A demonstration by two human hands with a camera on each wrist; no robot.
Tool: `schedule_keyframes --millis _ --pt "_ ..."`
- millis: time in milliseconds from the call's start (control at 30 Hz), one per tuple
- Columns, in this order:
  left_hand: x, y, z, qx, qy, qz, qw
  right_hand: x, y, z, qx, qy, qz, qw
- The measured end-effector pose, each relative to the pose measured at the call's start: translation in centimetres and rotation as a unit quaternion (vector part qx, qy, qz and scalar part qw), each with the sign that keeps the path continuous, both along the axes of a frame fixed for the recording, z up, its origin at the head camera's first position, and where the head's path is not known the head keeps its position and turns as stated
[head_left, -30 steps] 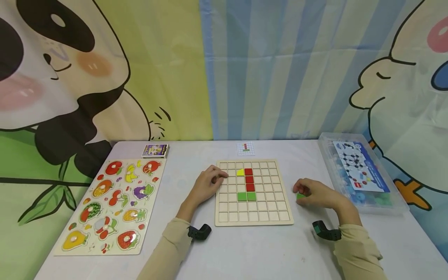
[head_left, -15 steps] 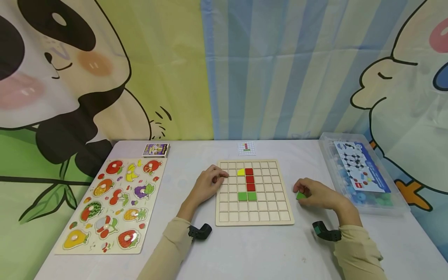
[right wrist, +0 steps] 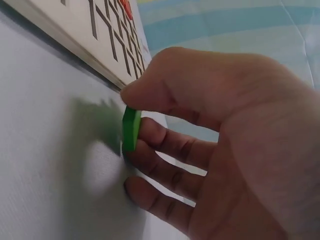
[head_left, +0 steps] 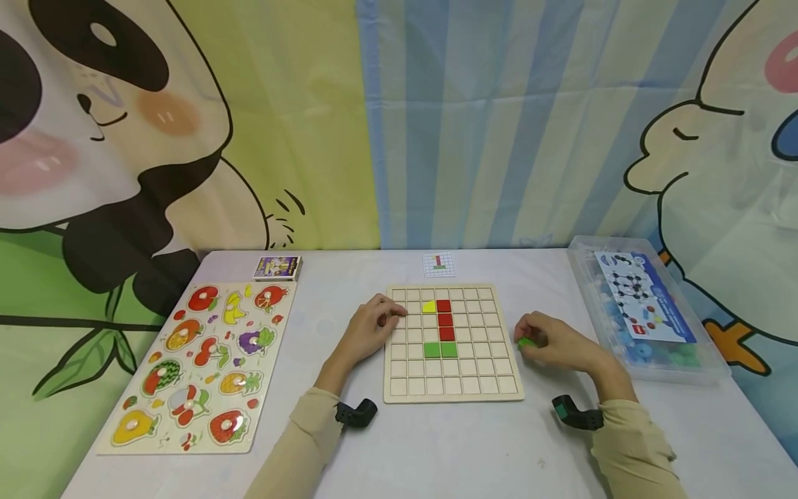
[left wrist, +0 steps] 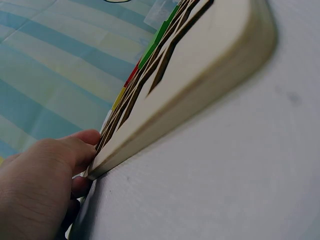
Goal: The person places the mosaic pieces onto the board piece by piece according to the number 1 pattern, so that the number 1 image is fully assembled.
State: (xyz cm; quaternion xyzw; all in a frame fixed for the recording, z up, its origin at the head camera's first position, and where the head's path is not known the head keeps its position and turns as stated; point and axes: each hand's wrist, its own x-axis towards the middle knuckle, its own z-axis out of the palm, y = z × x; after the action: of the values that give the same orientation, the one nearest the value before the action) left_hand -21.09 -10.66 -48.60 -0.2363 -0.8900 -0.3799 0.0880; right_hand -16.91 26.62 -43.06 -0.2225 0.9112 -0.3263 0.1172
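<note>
A wooden grid board [head_left: 486, 366] lies mid-table. In its cells sit a yellow piece [head_left: 429, 306], a column of red tiles [head_left: 445, 319] and two green tiles [head_left: 440, 350]. My left hand [head_left: 369, 330] grips the board's left edge, fingertips over the rim as the left wrist view shows. Just off the board's right edge, my right hand [head_left: 561, 344] pinches a small green tile [right wrist: 131, 129] between thumb and fingers. In the right wrist view that tile is tilted on edge, close above the tabletop. Behind the board lies a small pattern card [head_left: 439, 265].
A fruit puzzle board [head_left: 206, 367] lies at the left, with a small card box [head_left: 277, 268] behind it. On the right stands a clear plastic case [head_left: 648, 312] of blue and green parts. A printed curtain [head_left: 474, 125] hangs behind the table.
My right hand has shifted a little left, toward the board, carrying the green tile. The left hand stays in place on the board's edge, and the tiles on the board are unchanged.
</note>
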Motion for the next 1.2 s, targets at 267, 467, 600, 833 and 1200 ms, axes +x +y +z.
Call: schedule_keyframes --millis 267,467,600,833,1200 --pt "0.0 0.0 0.0 -0.003 0.0 0.001 1.0 -0.1 -1.3 -0.2 -0.034 0.032 0.004 0.999" --pt "0.0 0.1 -0.1 -0.002 0.002 0.001 1.0 0.0 -2.6 -0.2 -0.046 0.06 0.024 0.997" --pt "0.0 0.1 -0.1 0.0 0.005 0.001 1.0 0.2 -3.6 -0.2 -0.054 0.066 0.032 0.996" --pt "-0.1 0.1 -0.2 -0.001 0.004 0.002 1.0 0.4 -5.3 -0.4 -0.049 0.073 0.056 0.995" --pt "-0.1 0.0 -0.2 -0.003 -0.005 0.004 1.0 0.5 -7.4 -1.2 -0.037 0.103 0.085 0.99"
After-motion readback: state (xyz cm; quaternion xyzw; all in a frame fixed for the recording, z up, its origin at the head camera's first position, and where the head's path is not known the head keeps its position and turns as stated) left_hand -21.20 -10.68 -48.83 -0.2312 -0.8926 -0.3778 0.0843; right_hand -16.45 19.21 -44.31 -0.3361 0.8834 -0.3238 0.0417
